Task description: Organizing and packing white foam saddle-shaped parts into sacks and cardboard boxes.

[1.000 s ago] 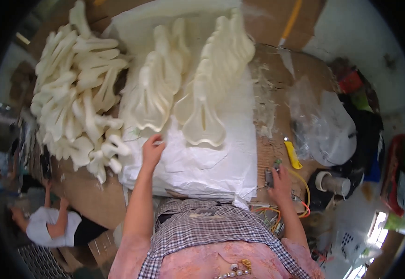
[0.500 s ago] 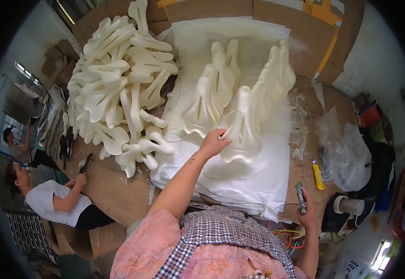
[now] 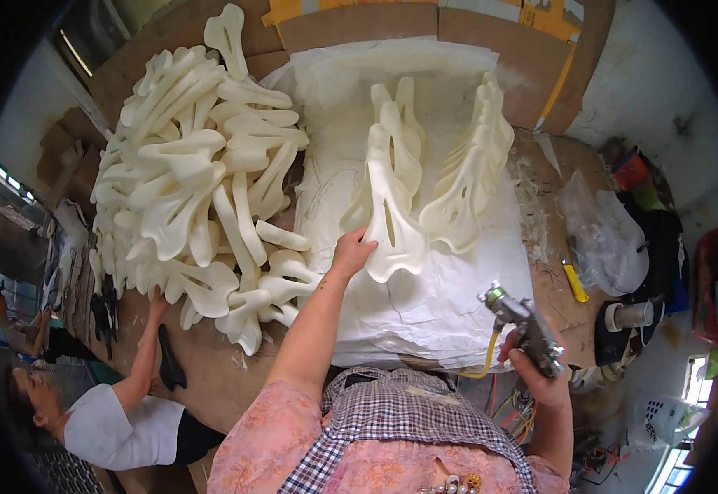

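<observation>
My left hand [image 3: 350, 253] is closed on the left edge of a cream bicycle saddle foam pad [image 3: 396, 249]. This pad is upright at the front of the left row, its broad end low and its nose up, with a long slot in the middle. To its right runs a second row of saddle foam pads [image 3: 463, 193], packed closely one behind another. My right hand [image 3: 537, 370] grips a metal spray gun [image 3: 523, 325] with a yellow hose [image 3: 489, 352]. The gun is up over the front right of the white paper sheet [image 3: 449, 317], apart from the pads.
A high pile of loose foam pads [image 3: 182, 156] fills the left of the cardboard-covered table. A co-worker's hand [image 3: 158, 306] touches its lower edge, near a black saddle-shaped piece [image 3: 171, 362]. A yellow cutter [image 3: 575, 282] and clear plastic bag [image 3: 585, 218] lie right.
My left hand has moved from the front pad of the right row to a pad before the left row. The spray gun has come up and inward. The co-worker has reached to the pile.
</observation>
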`<state>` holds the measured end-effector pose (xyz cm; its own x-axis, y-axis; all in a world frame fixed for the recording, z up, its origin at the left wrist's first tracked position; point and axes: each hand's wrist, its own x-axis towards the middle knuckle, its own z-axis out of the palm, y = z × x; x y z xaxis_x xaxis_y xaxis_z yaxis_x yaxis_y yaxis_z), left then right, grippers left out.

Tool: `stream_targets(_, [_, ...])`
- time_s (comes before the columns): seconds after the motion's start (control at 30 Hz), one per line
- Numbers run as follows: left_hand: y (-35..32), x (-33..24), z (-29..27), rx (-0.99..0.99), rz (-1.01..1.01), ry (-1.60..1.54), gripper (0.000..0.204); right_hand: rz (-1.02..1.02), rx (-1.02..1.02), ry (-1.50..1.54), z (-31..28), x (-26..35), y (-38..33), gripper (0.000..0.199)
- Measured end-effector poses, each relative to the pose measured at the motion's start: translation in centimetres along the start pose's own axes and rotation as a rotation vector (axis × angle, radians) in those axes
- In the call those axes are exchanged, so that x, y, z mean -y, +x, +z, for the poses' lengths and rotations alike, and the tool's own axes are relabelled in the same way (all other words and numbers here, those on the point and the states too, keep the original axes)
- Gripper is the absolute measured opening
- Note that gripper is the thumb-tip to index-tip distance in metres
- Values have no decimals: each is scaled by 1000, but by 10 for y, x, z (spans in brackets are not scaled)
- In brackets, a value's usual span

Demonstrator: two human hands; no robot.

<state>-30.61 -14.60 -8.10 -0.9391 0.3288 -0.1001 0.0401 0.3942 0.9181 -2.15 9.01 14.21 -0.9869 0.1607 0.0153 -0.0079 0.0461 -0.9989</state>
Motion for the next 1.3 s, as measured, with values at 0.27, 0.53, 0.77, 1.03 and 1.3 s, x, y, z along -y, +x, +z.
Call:
stream_targets(0.27, [9,-5,-14,18,-42,-180,34,122,38,-234,10,7,-25,57])
stream_targets(0.53, [12,9,-32,14,-6,-188,34,-59,-84,-29,41,31,-6,64])
stream_targets(0.77, [16,17,-48,20,-23,-142,35,37,-94,-78,54,40,8,59])
stream_targets(1.03, [24,10,-126,-109,36,-361,31,277,143,-274,47,24,0,60])
stream_targets(1.3, [39,1,-154,-57,-38,-624,34,-53,-308,-120,62,45,2,58])
